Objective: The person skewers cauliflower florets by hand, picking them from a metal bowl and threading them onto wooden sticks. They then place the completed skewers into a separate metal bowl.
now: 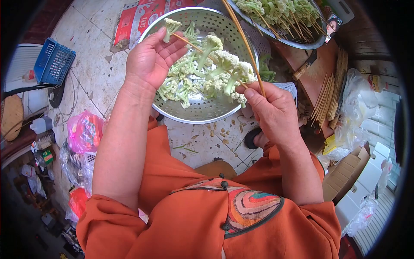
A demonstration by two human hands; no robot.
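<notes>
My left hand (155,56) pinches a cauliflower floret (172,26) between thumb and fingers, palm turned up. A bamboo skewer (189,43) reaches from my right hand to that floret; whether its tip is inside cannot be made out. Several more florets (226,61) are threaded along the skewer towards my right hand (271,105), which is closed on its lower end. Longer thin sticks (243,32) also rise from my right hand past the top edge. Below both hands is a perforated metal colander (189,114) with loose cauliflower pieces (174,86) inside.
At the top right a metal bowl (297,44) holds skewered cauliflower (293,15), with a phone (333,26) at its rim. A wooden-handled knife (302,69) and loose skewers (323,101) lie at the right. Plastic bags (84,131) and a blue basket (54,62) are at left.
</notes>
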